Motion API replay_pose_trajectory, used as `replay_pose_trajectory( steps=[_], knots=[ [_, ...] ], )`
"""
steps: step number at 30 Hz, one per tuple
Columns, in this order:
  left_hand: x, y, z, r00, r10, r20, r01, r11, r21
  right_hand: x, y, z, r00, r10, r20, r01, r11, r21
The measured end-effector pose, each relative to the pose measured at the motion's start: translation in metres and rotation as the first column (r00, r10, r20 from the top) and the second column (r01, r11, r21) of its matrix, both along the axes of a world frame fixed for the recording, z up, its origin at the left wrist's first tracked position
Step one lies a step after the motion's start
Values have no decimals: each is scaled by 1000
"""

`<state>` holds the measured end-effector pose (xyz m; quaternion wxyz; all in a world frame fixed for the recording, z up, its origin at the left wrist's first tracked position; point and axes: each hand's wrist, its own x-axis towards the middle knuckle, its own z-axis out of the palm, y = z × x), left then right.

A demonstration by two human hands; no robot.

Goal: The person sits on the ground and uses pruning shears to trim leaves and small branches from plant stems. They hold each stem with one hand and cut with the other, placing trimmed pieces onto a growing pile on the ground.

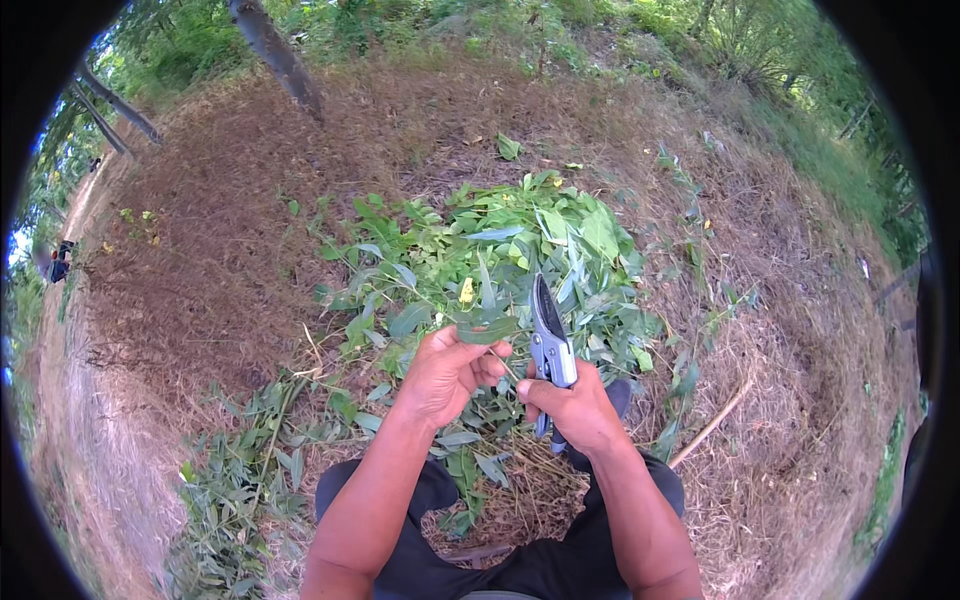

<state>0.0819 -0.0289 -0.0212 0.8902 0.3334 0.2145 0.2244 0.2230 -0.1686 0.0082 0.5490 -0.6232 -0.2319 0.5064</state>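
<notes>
My left hand point(439, 379) pinches a thin leafy twig point(489, 331) between thumb and fingers. The twig's bare stem slants down toward my right thumb; whether the thumb touches it I cannot tell. In my right hand point(581, 409) is a pair of pruning shears point(553, 358) with blue-grey metal handles, its dark blades pointing away from me and looking closed or nearly so. Beyond both hands a broad heap of cut green leaves point(600, 232) lies on the ground, with a yellow leaf point(466, 290) among them.
Leafy cut branches point(240, 480) lie at my left. A bare stick point(712, 424) rests on dry grass point(787, 360) to the right. A tree trunk point(277, 56) rises at the back left. Far left, a blurred person point(60, 261) is by the path.
</notes>
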Motion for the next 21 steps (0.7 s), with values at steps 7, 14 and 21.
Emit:
replay_pose_trajectory(
  steps=[7,14,21],
  knots=[
    [9,-16,6,995,-77,-71,71,995,-72,2,-3,2,998,-63,-13,64,996,69],
    [11,-12,6,944,-206,-259,226,973,49,7,-4,7,989,-134,62,132,991,37],
    [1,-5,-4,692,114,-713,497,641,585,14,-6,10,977,-192,96,191,981,19]
  ],
)
